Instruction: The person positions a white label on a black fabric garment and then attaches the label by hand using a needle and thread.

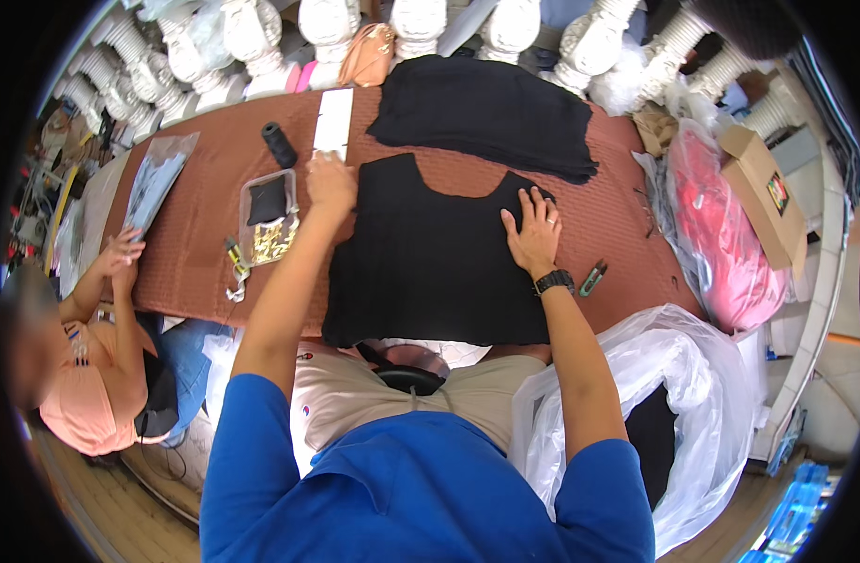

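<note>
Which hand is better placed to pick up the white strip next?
Left. The left hand rests at the black fabric piece's top-left corner, right below the white strip. The right hand lies flat on the fabric's right side, farther away.

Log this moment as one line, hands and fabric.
left hand: on top left corner of black fabric piece | right hand: flat on its right edge | surface: brown table cover

White balusters (329,23) behind brown table (191,244)
</note>
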The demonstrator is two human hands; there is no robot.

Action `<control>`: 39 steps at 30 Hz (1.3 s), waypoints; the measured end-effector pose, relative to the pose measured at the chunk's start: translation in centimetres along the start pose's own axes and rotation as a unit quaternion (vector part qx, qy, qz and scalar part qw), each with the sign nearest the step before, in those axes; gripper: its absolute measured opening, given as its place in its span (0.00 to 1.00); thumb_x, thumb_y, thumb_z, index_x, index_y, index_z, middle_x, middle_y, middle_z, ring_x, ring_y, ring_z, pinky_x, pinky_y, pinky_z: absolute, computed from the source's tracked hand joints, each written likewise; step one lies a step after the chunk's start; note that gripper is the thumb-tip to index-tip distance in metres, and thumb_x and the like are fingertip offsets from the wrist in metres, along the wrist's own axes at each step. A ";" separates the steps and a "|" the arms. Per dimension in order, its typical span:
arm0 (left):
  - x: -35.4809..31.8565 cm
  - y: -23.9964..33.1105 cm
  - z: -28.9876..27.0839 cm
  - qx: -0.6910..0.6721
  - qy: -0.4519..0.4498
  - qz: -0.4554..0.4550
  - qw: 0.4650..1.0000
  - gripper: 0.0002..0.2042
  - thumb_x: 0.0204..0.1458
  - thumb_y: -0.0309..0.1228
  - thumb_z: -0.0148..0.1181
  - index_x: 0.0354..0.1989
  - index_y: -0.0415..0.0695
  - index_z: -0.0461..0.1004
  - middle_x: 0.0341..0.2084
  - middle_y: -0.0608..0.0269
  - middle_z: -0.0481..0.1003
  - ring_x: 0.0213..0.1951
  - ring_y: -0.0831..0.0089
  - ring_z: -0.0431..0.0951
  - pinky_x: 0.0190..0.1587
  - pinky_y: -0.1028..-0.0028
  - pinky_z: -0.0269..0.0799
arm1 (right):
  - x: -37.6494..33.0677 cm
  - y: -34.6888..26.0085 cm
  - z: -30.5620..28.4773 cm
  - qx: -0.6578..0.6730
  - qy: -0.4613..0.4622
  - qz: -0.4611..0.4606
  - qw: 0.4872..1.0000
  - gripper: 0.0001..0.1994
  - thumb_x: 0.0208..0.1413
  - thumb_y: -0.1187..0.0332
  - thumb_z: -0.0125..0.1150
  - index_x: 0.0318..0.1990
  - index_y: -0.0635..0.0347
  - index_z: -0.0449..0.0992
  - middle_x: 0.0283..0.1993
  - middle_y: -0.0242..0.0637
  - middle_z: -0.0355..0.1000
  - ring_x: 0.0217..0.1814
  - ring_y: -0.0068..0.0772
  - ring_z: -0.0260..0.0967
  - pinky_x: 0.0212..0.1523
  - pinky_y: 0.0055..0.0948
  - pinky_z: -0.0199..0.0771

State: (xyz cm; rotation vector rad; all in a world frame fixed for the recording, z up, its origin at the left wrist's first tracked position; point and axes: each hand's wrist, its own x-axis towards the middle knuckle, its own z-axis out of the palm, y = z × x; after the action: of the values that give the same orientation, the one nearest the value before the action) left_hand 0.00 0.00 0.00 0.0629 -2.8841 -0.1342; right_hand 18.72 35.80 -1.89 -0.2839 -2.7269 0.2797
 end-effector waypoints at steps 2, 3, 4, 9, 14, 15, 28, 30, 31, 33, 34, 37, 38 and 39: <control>1.3 0.2 0.4 -0.006 -0.004 -0.011 1.000 0.30 0.56 0.48 0.64 0.57 0.36 0.68 0.55 0.44 0.66 0.58 0.46 0.68 0.55 0.54 0.75 | 0.3 -0.5 0.2 0.012 0.020 -0.005 1.000 0.26 0.66 0.53 0.53 0.66 0.55 0.68 0.77 0.37 0.52 0.75 0.54 0.47 0.74 0.57 0.45; 2.2 0.3 0.0 0.012 -0.028 -0.020 0.999 0.32 0.56 0.49 0.65 0.59 0.36 0.66 0.57 0.43 0.64 0.59 0.46 0.67 0.55 0.53 0.74 | 0.7 -0.5 -0.1 -0.020 0.035 -0.035 0.999 0.25 0.66 0.54 0.53 0.65 0.57 0.69 0.76 0.37 0.53 0.75 0.54 0.48 0.73 0.56 0.46; 2.8 0.7 -0.3 0.011 -0.042 -0.037 0.998 0.33 0.55 0.49 0.66 0.60 0.36 0.65 0.58 0.43 0.63 0.59 0.46 0.66 0.56 0.53 0.74 | 1.1 -0.4 -0.5 -0.053 0.050 -0.065 0.995 0.25 0.65 0.55 0.53 0.64 0.59 0.70 0.74 0.37 0.55 0.74 0.54 0.49 0.73 0.55 0.48; 5.2 2.0 -1.4 -0.092 -0.156 -0.151 0.972 0.48 0.38 0.49 0.81 0.63 0.36 0.59 0.62 0.41 0.60 0.62 0.38 0.66 0.57 0.51 0.75 | 1.4 1.4 -0.4 0.001 0.000 -0.066 0.998 0.24 0.64 0.58 0.54 0.63 0.62 0.69 0.70 0.32 0.61 0.70 0.45 0.55 0.70 0.51 0.53; 6.6 0.1 -2.5 -0.123 -0.101 -0.097 0.982 0.37 0.47 0.43 0.74 0.59 0.36 0.61 0.49 0.44 0.76 0.54 0.48 0.77 0.56 0.57 0.75 | 1.9 0.1 -0.3 0.020 0.038 -0.049 0.998 0.24 0.65 0.57 0.52 0.66 0.54 0.69 0.66 0.31 0.64 0.65 0.44 0.57 0.65 0.51 0.57; 6.7 -0.3 -2.9 -0.133 -0.050 -0.074 0.987 0.32 0.52 0.40 0.70 0.58 0.36 0.62 0.47 0.43 0.77 0.52 0.47 0.78 0.55 0.56 0.75 | 2.2 -0.2 -0.2 0.013 0.031 -0.048 0.998 0.24 0.66 0.56 0.52 0.66 0.53 0.69 0.65 0.31 0.64 0.63 0.45 0.58 0.63 0.51 0.58; -17.2 13.2 -8.4 -0.605 -0.140 0.181 0.762 0.29 0.60 0.20 0.55 0.69 0.40 0.54 0.58 0.44 0.70 0.60 0.58 0.72 0.61 0.64 0.66 | 2.4 1.2 0.2 0.017 0.033 -0.023 0.999 0.22 0.66 0.57 0.51 0.66 0.47 0.70 0.62 0.31 0.65 0.61 0.48 0.57 0.62 0.54 0.56; -19.1 14.3 -6.0 -0.557 -0.167 0.198 0.789 0.26 0.60 0.21 0.57 0.67 0.41 0.59 0.56 0.43 0.72 0.58 0.55 0.74 0.60 0.64 0.67 | 2.6 1.0 0.1 0.028 0.024 -0.011 0.999 0.23 0.66 0.56 0.50 0.67 0.46 0.68 0.61 0.31 0.65 0.61 0.48 0.58 0.62 0.54 0.56; -19.7 14.8 -4.6 -0.554 -0.175 0.196 0.790 0.24 0.60 0.22 0.57 0.65 0.41 0.62 0.55 0.43 0.73 0.57 0.54 0.75 0.60 0.64 0.67 | 2.6 1.0 0.1 0.034 0.025 -0.007 0.999 0.23 0.67 0.56 0.50 0.67 0.46 0.68 0.61 0.31 0.66 0.61 0.48 0.58 0.62 0.54 0.56; -20.1 15.4 -3.0 -0.559 -0.167 0.205 0.786 0.23 0.59 0.22 0.59 0.64 0.40 0.64 0.54 0.42 0.74 0.57 0.53 0.75 0.59 0.64 0.68 | 2.6 1.1 0.2 0.046 0.027 0.005 0.999 0.23 0.67 0.56 0.48 0.68 0.45 0.67 0.60 0.31 0.67 0.60 0.48 0.58 0.61 0.54 0.56; -20.1 15.7 -2.9 -0.559 -0.180 0.199 0.785 0.23 0.59 0.22 0.60 0.64 0.40 0.64 0.54 0.42 0.74 0.57 0.52 0.75 0.59 0.64 0.68 | 2.6 1.2 0.2 0.045 0.033 0.004 0.998 0.23 0.67 0.55 0.48 0.67 0.45 0.67 0.60 0.31 0.67 0.60 0.48 0.58 0.61 0.54 0.56; -19.8 15.8 -3.0 -0.543 -0.210 0.201 0.788 0.24 0.59 0.21 0.61 0.64 0.39 0.64 0.54 0.42 0.74 0.58 0.53 0.75 0.60 0.65 0.68 | 2.5 1.2 0.2 0.041 0.039 -0.004 0.998 0.23 0.67 0.53 0.48 0.66 0.46 0.69 0.60 0.32 0.67 0.60 0.48 0.58 0.61 0.54 0.56; -19.7 15.8 -3.2 -0.535 -0.219 0.204 0.790 0.24 0.58 0.21 0.61 0.64 0.39 0.64 0.54 0.42 0.74 0.58 0.54 0.75 0.59 0.65 0.68 | 2.4 1.3 0.1 0.037 0.035 -0.009 0.999 0.23 0.67 0.52 0.49 0.65 0.46 0.70 0.60 0.32 0.67 0.60 0.48 0.58 0.61 0.54 0.55; -19.7 15.7 -3.1 -0.529 -0.206 0.213 0.795 0.24 0.58 0.22 0.61 0.63 0.39 0.64 0.53 0.42 0.75 0.57 0.54 0.76 0.59 0.65 0.69 | 2.4 1.2 0.1 0.033 0.032 -0.016 0.999 0.23 0.67 0.51 0.49 0.65 0.46 0.71 0.60 0.32 0.67 0.60 0.48 0.58 0.61 0.54 0.55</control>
State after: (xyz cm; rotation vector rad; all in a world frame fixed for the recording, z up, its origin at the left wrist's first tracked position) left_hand 19.30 16.44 -0.39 -0.8957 -2.6331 -1.7863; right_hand 16.68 37.53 -1.42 -0.2269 -2.6499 0.3451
